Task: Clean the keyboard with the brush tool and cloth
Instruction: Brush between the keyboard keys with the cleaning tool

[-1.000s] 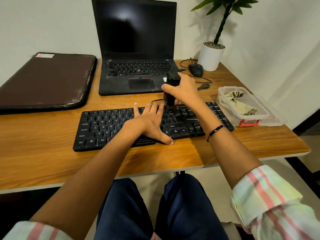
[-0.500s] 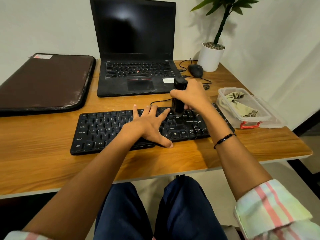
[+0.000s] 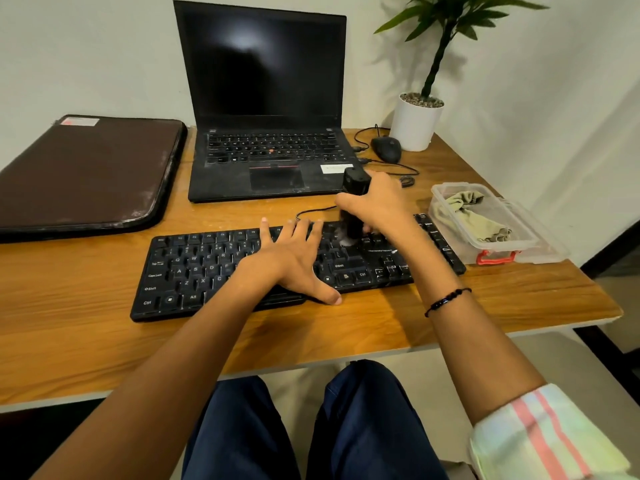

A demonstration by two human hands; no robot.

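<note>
Left hand (image 3: 294, 261) lay spread flat, pinning the keyboard (image 3: 207, 268) steady; right hand (image 3: 377, 202) gripped the brush (image 3: 354, 206) upright, sweeping keys.

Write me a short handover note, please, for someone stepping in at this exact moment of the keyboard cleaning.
Left hand: open, fingers spread flat on the middle of the keyboard, steadying it.
Right hand: grips the black brush tool upright, its light bristle end down on the keys at the right of centre.
Cloth: lies crumpled in the clear plastic box on the table's right side, untouched.
Done: brushing is under way; how many keys are finished cannot be told.
Left: finish brushing, then wipe the keyboard with the cloth.
</note>
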